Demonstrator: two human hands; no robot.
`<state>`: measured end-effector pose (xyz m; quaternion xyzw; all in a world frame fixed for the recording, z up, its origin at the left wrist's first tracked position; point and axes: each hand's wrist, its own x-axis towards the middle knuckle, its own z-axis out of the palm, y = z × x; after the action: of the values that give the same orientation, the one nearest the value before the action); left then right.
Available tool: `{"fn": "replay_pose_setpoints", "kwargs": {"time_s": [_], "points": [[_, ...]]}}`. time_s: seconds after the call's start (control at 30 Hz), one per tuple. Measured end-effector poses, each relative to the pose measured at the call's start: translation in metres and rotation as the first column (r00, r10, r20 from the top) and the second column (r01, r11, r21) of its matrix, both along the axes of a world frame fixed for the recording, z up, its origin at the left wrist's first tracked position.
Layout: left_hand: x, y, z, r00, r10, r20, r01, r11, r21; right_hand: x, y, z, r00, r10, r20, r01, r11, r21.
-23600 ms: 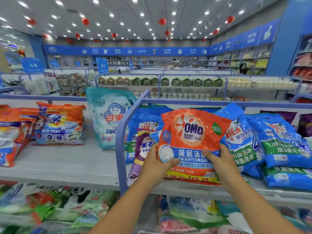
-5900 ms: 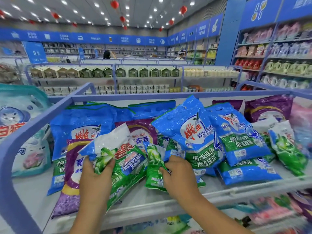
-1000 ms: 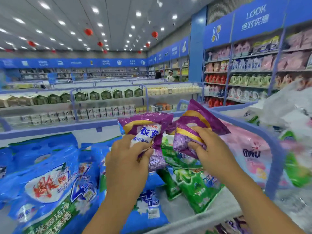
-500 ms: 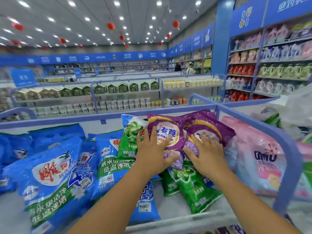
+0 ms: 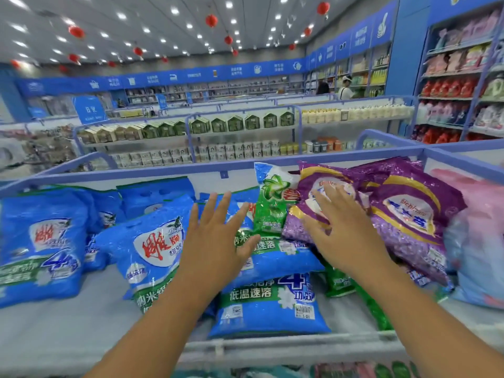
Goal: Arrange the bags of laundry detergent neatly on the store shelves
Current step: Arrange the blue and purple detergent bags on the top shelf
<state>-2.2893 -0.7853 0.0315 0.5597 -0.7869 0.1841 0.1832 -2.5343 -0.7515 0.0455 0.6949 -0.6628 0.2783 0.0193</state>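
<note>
Here both hands (image 5: 278,236) hover spread-fingered over the detergent bags (image 5: 272,296).

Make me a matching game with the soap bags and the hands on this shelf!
Things:
1. left hand
2. right hand
3. pink bag
4. green bag

Places:
A. far right on the shelf
B. over the blue bags, fingers spread
C. between the blue and purple bags
D. over a purple bag

Pairs: 1-B, 2-D, 3-A, 4-C
</note>
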Motion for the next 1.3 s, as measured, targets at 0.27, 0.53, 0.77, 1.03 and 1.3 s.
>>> {"fn": "replay_pose_setpoints", "kwargs": {"time_s": [0.27, 0.53, 0.77, 1.03, 1.3], "points": [[0.142, 0.003, -0.014, 0.992, 0.122, -0.028, -0.121, 0.992, 0.034, 0.149, -0.021, -0.015, 0.988, 0.116, -0.106, -0.103, 0.988, 0.117], [0.199, -0.015, -0.060, 0.981, 0.068, -0.180, -0.060, 0.997, 0.047, 0.184, -0.031, -0.026, 0.941, -0.088, -0.328, 0.134, 0.984, 0.121], [0.210, -0.022, -0.069, 0.912, 0.033, -0.409, -0.003, 0.997, 0.075, 0.208, -0.019, -0.035, 0.987, 0.009, -0.158, 0.008, 0.994, 0.106], [0.191, 0.006, -0.072, 0.222, 0.349, -0.911, 0.248, 0.883, 0.398, 0.228, -0.005, -0.016, 0.998, 0.029, -0.058, -0.013, 0.967, 0.254], [0.168, 0.003, -0.071, 0.214, 0.342, -0.915, 0.328, 0.857, 0.397, 0.144, 0.026, -0.038, 0.955, -0.257, 0.148, 0.267, 0.962, -0.051]]}}
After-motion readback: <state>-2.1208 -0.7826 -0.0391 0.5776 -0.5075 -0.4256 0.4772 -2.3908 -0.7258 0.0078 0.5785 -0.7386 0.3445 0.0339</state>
